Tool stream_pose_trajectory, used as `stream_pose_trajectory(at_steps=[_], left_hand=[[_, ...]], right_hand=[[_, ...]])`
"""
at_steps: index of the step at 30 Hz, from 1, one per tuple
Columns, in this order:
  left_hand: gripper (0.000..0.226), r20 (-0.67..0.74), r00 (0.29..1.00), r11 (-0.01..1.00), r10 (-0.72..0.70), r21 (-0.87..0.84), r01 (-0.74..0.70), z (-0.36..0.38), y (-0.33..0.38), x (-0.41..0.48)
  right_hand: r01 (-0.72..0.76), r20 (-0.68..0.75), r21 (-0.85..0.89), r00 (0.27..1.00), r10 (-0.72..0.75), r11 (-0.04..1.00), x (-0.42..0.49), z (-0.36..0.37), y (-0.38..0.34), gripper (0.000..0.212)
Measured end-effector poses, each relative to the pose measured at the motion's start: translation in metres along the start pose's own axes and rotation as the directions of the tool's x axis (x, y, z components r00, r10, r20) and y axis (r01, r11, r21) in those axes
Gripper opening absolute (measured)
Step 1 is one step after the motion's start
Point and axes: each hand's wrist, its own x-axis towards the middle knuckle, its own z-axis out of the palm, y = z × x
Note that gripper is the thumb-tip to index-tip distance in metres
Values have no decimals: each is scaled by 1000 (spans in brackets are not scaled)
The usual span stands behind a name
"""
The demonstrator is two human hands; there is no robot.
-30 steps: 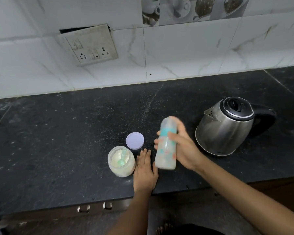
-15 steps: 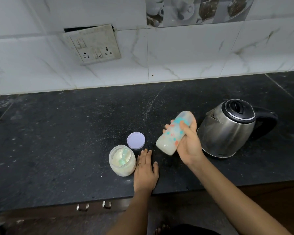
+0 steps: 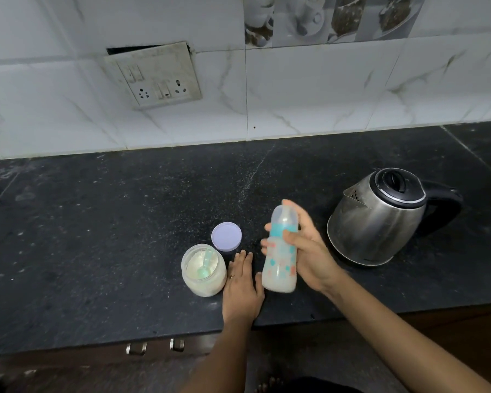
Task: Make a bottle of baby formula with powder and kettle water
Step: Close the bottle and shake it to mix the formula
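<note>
The baby bottle [image 3: 279,268], milky liquid inside, is upright over the counter [image 3: 97,222] near its front edge, with the right grip [image 3: 312,253] curled around it. The left grip [image 3: 243,287] lies flat, fingers straight, beside the open formula jar [image 3: 203,279]. The kettle [image 3: 380,219] stands further right.

Home kitchen — tiled wall [image 3: 323,89], kettle [image 3: 380,219]

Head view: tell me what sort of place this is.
Probably a home kitchen: a dark stone counter under a tiled wall, a steel kettle on it, and a socket plate on the tiles.
</note>
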Motion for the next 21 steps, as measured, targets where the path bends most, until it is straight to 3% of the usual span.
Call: stream_pose_trajectory(at_steps=[2,4,6,8,9,11,13,16,17,18,21], left_hand=[[61,-22,1000,1000,-4,-10,4,-3,5,-1],[62,-35,999,1000,-6,-12,5,-3,5,-2],[56,-24,1000,1000,5,-9,-5,-2,2,-1],[57,-2,1000,1000,5,0,-5,1,-1,0],[57,-6,1000,1000,-3,2,3,1,-1,0],[57,-15,1000,1000,-22,2,22,1,3,0],[56,-19,1000,1000,-22,4,22,1,4,1],[56,1,1000,1000,0,15,0,2,-1,2],[56,10,1000,1000,0,23,0,3,-2,2],[56,9,1000,1000,-4,23,3,3,-1,2],[61,-20,1000,1000,-18,10,18,1,3,0]], right_hand=[[155,-216,190,970,-112,969,8,2,-3,58],[212,-305,193,941,-146,958,12,2,-3,56],[115,-75,-20,990,-116,993,5,0,-3,64],[88,112,-207,992,-66,974,-6,4,-9,70],[123,89,-161,990,-109,979,-3,4,-11,68],[200,-152,131,972,-179,971,4,10,-15,56],[218,-266,220,951,-157,951,6,9,-12,51],[50,48,-115,998,-44,992,-10,4,-10,64],[52,89,-162,995,-38,985,-13,5,-11,64],[79,55,-111,996,-73,991,-10,4,-11,61],[185,-257,237,959,-122,954,3,5,-10,48]])
